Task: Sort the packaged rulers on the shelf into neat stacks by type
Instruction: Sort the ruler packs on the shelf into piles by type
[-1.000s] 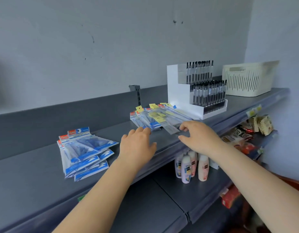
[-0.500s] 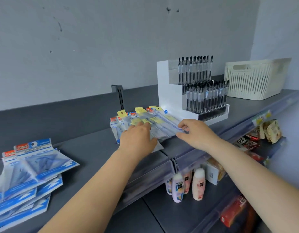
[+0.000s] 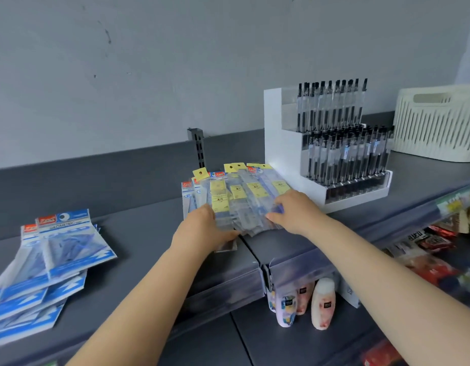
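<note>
While both hands are working the middle of the shelf (image 3: 139,249), the risks are lining up from left to right. Well off to the left of the left hand (image 3: 202,229), the blue geometry-set packs (image 3: 54,262) are lying in a loose, fanned heap, with the lowest ones reaching toward the shelf's front edge; a nudge there is likely to send slippery packs sliding off.

That left hand is pressing onto the near left corner of the clear ruler packs (image 3: 241,204), its thumb reaching along the pile's near edge. Whether its fingers are curling under anything I cannot tell, since the back of the hand is hiding them. One pack is poking out beneath it toward the shelf lip, so squaring the pile could push it over the edge.

Between the two grips the pile is sitting fanned, with yellow-tagged and red-and-blue-headed packs mixed together; gathering them as one block is risking two types ending up in a single stack.

At the pile's right edge, the right hand (image 3: 294,210) is lying fairly flat, fingertips pressing the glossy sleeves inward. Just beyond that grip, the white pen display (image 3: 284,143) is standing very near, so a wide sweep could knock it.
</note>
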`<state>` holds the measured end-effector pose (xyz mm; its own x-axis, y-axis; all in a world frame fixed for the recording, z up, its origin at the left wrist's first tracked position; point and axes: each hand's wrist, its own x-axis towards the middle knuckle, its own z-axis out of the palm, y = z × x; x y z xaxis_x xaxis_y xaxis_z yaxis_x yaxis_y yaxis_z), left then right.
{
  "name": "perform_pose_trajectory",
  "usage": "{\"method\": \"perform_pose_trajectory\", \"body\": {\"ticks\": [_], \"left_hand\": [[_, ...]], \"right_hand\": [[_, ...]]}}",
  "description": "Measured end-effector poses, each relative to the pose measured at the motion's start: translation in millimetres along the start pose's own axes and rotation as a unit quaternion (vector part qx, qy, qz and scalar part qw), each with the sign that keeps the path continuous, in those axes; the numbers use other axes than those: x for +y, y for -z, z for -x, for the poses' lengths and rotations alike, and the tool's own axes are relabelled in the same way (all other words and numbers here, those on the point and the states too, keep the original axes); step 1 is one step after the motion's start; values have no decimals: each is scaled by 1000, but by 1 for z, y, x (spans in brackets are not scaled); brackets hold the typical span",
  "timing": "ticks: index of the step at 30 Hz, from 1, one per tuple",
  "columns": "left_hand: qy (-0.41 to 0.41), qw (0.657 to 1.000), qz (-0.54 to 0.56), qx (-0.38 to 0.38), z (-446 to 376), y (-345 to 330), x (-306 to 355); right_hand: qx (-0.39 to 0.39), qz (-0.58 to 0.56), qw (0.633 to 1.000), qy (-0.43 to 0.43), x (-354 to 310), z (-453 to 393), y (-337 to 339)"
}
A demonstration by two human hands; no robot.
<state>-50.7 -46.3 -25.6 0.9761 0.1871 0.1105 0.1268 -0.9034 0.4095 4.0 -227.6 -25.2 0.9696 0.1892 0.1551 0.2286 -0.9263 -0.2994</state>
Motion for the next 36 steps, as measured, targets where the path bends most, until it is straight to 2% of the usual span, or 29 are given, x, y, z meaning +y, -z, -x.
{"method": "perform_pose_trajectory", "body": {"ticks": [7,12,16,21,26,29,34,36], "left_hand": [[59,983,175,-6,-6,8,-15],[81,939,335,-23,-1,13,-20],[88,909,406,-15,1,15,-19],[90,897,433,-5,0,17,-21],[87,902,424,2,-5,17,-23],[90,902,422,6,-8,15,-24],[80,896,437,9,-9,14,-24],[70,887,457,14,-7,15,-23]], "right_hand": [[-16,-56,998,10,-1,2,-3],[-19,-117,992,42,-5,13,-7],[-42,-59,997,39,-13,15,-7],[-18,-147,988,34,-18,17,-12],[-27,-85,996,20,-18,14,-12],[-16,-113,993,19,-18,11,-14],[101,-260,960,18,-13,7,-25],[139,-329,934,27,-13,7,-22]]}}
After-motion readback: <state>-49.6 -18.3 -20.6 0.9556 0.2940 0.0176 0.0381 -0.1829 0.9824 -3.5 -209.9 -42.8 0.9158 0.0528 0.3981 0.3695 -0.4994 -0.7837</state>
